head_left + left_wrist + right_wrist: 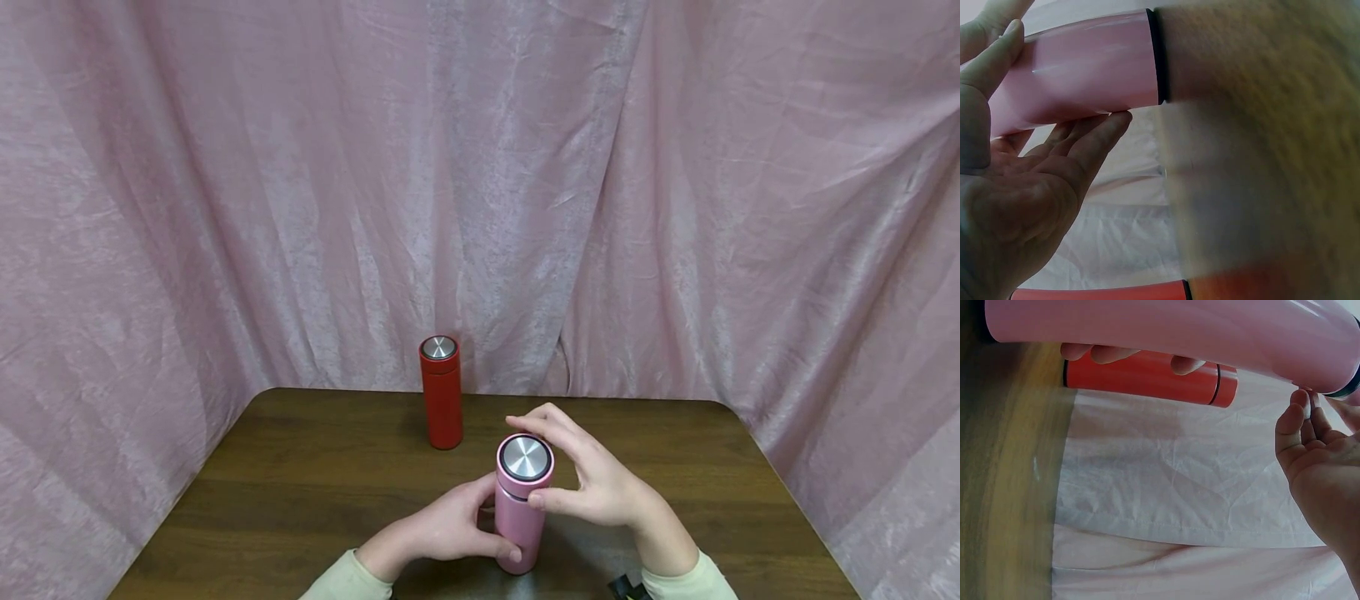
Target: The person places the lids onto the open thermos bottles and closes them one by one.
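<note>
A pink thermos bottle (519, 529) with a silver-topped pink lid (525, 460) is upright, or nearly so, near the front of the table. My left hand (450, 523) grips its body from the left, thumb in front; the fingers behind show in the left wrist view, where the bottle's pink wall (1085, 69) lies sideways. Around the lid is my right hand (600, 479), thumb at the lid's lower edge and fingers on the far side. In the right wrist view, fingertips of the right hand (1329, 465) touch the bottle near its top.
Farther back, left of the hands, stands a closed red thermos bottle (443, 404). The brown wooden table (300, 475) has rounded back corners. Pink curtains (337, 208) hang behind it and at both sides. A small black object (628, 587) lies beside the right sleeve.
</note>
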A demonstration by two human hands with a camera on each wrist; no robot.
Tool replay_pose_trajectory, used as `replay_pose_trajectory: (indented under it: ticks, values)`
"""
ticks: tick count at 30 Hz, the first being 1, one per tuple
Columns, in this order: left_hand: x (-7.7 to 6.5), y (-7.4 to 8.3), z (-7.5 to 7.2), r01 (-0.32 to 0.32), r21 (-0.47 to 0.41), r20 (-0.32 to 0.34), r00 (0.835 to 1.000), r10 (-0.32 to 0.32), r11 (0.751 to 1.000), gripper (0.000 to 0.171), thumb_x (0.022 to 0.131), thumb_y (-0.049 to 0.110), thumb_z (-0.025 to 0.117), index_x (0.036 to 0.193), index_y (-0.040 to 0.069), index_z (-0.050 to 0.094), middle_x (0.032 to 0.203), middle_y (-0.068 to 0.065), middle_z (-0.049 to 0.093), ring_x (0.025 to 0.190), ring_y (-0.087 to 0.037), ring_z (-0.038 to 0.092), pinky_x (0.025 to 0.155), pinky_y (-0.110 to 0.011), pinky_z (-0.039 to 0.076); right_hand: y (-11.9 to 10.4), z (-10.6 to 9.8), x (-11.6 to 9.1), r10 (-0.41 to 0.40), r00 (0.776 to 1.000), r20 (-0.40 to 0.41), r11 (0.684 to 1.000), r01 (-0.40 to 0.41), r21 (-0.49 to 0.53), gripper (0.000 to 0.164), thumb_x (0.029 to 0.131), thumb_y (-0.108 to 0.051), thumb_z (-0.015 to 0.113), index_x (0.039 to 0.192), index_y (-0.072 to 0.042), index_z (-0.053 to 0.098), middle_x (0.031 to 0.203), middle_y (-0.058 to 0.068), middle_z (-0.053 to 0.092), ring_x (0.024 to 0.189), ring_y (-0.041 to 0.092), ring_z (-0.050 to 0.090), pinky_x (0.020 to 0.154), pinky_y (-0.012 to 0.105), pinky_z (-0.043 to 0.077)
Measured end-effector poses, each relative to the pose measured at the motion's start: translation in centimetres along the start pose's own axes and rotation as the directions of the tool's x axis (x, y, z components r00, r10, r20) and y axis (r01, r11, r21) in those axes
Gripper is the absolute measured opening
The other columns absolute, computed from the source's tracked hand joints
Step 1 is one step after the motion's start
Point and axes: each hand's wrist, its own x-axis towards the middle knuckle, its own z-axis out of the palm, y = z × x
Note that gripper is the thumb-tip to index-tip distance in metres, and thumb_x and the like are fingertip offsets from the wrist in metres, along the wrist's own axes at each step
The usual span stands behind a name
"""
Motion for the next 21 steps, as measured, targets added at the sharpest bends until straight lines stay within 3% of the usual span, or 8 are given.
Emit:
replay_pose_trajectory:
  ticks: [9, 21]
  values:
    - [0.05, -0.20, 0.06, -0.013, 0.005, 0.000, 1.000, 0.013, 1.000, 0.067, 0.091, 0.025, 0.095, 0.147, 0.027, 0.060, 0.136, 0.010, 0.072, 0.128, -0.010, 0.067, 0.108, -0.031, 0.057, -0.13, 0.10, 0.00, -0.009, 1.000, 0.001, 1.000, 0.009, 0.018, 0.075, 0.090, -0.009, 0.084, 0.160, -0.007, 0.057, 0.138, 0.007, 0.062, 0.127, 0.024, 0.061, 0.109, 0.038, 0.052]
    - [0.01, -0.32, 0.12, -0.018, 0.008, -0.007, 1.000, 0.018, 1.000, 0.067, 0.090, 0.024, 0.095, 0.147, 0.028, 0.059, 0.135, 0.010, 0.073, 0.127, -0.010, 0.068, 0.108, -0.031, 0.057, -0.17, -0.14, 0.04, 0.001, 1.000, -0.029, 1.000, -0.002, -0.030, 0.069, 0.089, -0.016, 0.092, 0.151, -0.013, 0.062, 0.133, 0.003, 0.067, 0.122, 0.021, 0.064, 0.104, 0.035, 0.055]
